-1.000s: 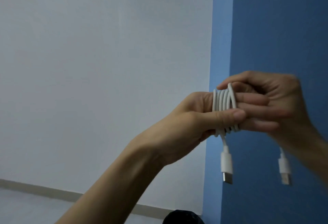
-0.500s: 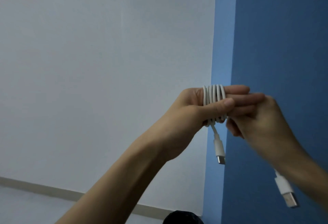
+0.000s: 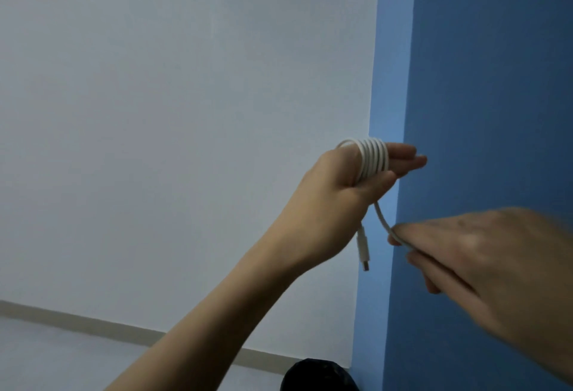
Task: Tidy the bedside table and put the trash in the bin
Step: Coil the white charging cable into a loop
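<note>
Two hands work one white charging cable (image 3: 373,159) in mid-air, carried by nothing but themselves. Nearest, low on the right and blurred, the right hand (image 3: 483,266) pinches the cable's loose tail between thumb and fingertips; the tail curves up from that pinch to the coil, a grip that looks meant to feed the last slack round under tension. Beyond it the left hand (image 3: 338,186) serves as the spool: several turns lie side by side round its outstretched fingers, and the thumb clamps across them so they cannot slip off. One connector (image 3: 363,249) hangs free under that hand. I judge the winding nearly done, with only the short tail left to wrap or tuck. Further off, at the bottom edge, a dark rounded object (image 3: 319,375) sits low by the room's corner; whether it is the bin I cannot tell. Behind everything stand a white wall (image 3: 186,111) with a pale skirting board (image 3: 93,321), a strip of floor (image 3: 46,359), and a blue wall (image 3: 496,80). The bedside table is out of view, and nothing stands between the hands
</note>
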Motion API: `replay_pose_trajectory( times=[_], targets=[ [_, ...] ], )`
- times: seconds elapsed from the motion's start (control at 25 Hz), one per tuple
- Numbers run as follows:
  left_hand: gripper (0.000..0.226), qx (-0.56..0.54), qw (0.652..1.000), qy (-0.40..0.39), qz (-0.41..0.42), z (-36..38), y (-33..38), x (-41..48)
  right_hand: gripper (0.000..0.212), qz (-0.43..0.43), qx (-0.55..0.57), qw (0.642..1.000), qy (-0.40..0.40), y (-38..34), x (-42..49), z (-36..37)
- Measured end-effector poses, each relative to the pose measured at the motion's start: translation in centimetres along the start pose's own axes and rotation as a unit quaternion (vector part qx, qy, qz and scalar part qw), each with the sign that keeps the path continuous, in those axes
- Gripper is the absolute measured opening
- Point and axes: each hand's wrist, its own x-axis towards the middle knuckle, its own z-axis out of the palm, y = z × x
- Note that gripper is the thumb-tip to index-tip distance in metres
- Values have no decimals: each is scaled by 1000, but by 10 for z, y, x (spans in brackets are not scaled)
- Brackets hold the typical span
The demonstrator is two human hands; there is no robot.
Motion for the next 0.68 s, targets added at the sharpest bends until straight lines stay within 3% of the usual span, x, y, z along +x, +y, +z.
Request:
replay_pose_trajectory(
  times=[0.04,0.12,0.16,0.24,0.36,0.48,0.6,0.68],
  targets=[
    [29,34,999,-2,0,0,-4,-2,12,-7,-12,1000,11,1,-2,-2],
    [26,83,996,-22,-11,0,-9,-7,40,-41,-18,998,41,10,-2,-10],
    [28,83,995,-45,-18,0,-10,-9,40,-58,-13,997,50,15,2,-18],
    [34,25,993,-115,-28,2,-10,-13,33,-84,-29,993,83,32,11,-30],
    [20,-89,975,-199,-32,5,-1,-15,30,-55,-34,985,158,51,23,-28],
    [21,-142,968,-206,-5,7,6,-11,27,0,145,968,204,50,27,-4],
    [22,-175,962,-210,-16,7,10,-8,20,61,430,874,218,43,26,17],
    [24,-165,964,-209,-19,6,11,-7,17,88,515,820,232,38,27,26]
  ],
)
